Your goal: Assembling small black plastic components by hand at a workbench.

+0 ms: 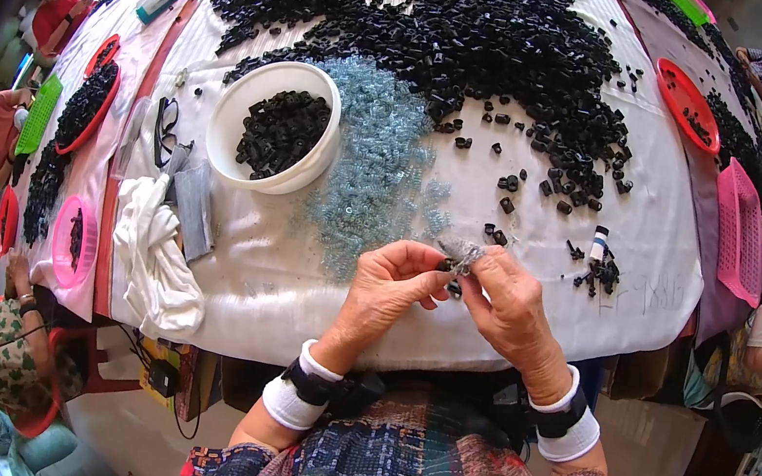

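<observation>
Near the table's front edge, my left hand (385, 288) and my right hand (517, 306) meet with their fingertips close together. Thumb and finger of my left hand pinch a small black plastic piece (446, 265). My right hand grips a small grey crumpled thing (465, 253) whose kind I cannot make out; it touches the black piece. Another black piece (454, 288) shows just below the fingertips. Beyond my hands lies a heap of clear bluish plastic pieces (368, 157). A white tub (220, 130) of black pieces stands left of it.
A large pile of small black pieces (414, 16) covers the far table. A white-capped small bottle (599, 243) stands among black pieces on the right. White cloth (157, 254), a grey packet (196, 210) and glasses (164, 129) lie left. People sit at neighbouring tables with red trays (687, 104) and pink baskets (739, 233).
</observation>
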The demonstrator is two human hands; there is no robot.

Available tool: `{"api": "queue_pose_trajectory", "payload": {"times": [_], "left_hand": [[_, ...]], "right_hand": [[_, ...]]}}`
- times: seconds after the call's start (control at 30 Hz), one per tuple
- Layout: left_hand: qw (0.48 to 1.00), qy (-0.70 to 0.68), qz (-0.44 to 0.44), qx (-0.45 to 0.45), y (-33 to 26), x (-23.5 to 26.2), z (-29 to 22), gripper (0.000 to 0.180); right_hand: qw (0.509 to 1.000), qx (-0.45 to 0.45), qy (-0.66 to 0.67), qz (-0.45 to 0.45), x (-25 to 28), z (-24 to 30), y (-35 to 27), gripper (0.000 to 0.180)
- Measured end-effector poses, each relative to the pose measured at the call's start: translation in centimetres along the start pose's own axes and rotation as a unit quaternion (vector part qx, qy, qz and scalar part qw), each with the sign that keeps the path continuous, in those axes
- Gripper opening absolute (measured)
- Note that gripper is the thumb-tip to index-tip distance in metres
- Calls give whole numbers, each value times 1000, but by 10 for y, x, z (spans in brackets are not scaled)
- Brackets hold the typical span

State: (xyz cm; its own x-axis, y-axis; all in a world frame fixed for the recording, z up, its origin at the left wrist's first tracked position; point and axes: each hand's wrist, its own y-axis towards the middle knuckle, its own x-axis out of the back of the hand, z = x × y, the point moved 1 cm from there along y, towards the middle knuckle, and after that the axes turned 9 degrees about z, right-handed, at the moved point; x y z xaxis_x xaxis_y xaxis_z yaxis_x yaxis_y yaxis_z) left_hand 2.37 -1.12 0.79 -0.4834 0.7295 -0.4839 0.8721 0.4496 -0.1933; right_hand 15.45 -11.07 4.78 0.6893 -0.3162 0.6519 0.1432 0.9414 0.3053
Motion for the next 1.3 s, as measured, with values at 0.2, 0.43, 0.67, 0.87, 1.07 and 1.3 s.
{"api": "queue_pose_trajectory", "payload": {"times": [0.2, 0.43, 0.67, 0.87, 1.07, 1.3], "left_hand": [[998, 66, 7, -13, 4, -6, 1, 18], [999, 46, 10, -23, 4, -7, 11, 18], [999, 38, 21, -31, 3, -1, 14, 22], [999, 6, 26, -32, 2, 1, 8, 20], [998, -23, 41, -30, 2, 1, 7, 17], [999, -6, 26, -19, 1, 2, 6, 18]], "right_hand": [[999, -27, -26, -31, 8, 2, -6, 23], [998, 10, -68, 1, 5, 2, -8, 22], [1000, -14, -19, -13, 2, 3, -6, 22], [991, -81, 89, -60, -9, 5, -6, 21], [991, -59, 51, -113, -19, -7, -6, 23], [980, -83, 99, -149, -21, 1, -4, 29]]}}
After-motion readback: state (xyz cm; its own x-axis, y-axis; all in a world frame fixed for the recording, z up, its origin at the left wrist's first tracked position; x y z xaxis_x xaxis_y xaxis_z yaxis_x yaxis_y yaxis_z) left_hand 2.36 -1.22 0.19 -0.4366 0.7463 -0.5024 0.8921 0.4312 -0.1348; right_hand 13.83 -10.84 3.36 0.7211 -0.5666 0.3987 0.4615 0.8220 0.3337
